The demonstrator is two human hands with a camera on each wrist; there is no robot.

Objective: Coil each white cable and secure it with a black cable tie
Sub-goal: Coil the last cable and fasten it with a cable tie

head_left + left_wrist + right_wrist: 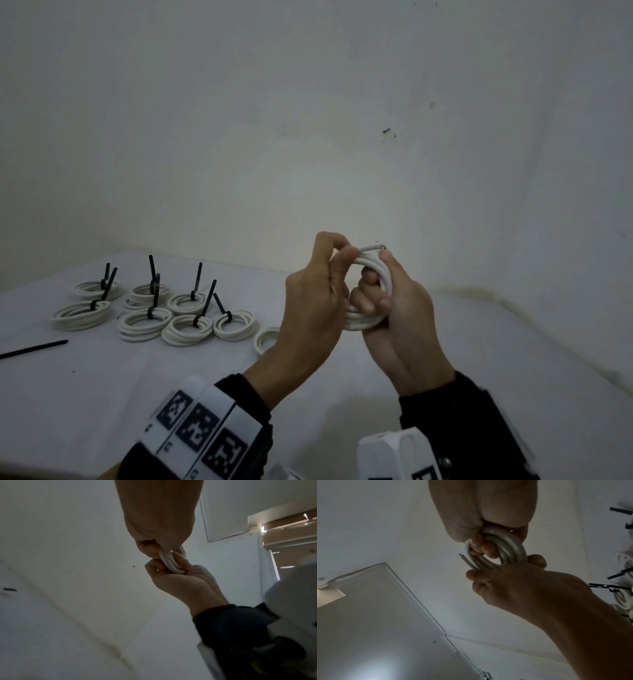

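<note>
White cable point(371, 291), wound into a small coil of several loops, is held up above the table point(479, 342) between the two hands, right of the middle of the scene and nearer than the far wall. The right hand point(397, 318) grips the coil from the right, its fingers curled through the middle of the loops and its thumb lying along the outside. The left hand point(315, 301) meets it from the left, thumb and forefinger pinching the top of the coil close to the cut end point(376, 246), which sticks up and to the right. Both hands touch each other around the coil. From the right wrist camera the coil point(503, 550) shows as a ring with fingertips point(489, 550) poking through its centre; the left wrist camera shows the loops point(169, 562) edge-on, squeezed between both hands.

On the table to the left lie finished coils point(147, 320) in a cluster, each bound by a black cable tie point(152, 275) whose tail stands up. One untied coil point(265, 339) lies just left of the left hand, partly hidden by it. A loose black tie point(34, 348) lies flat at the near left edge.
</note>
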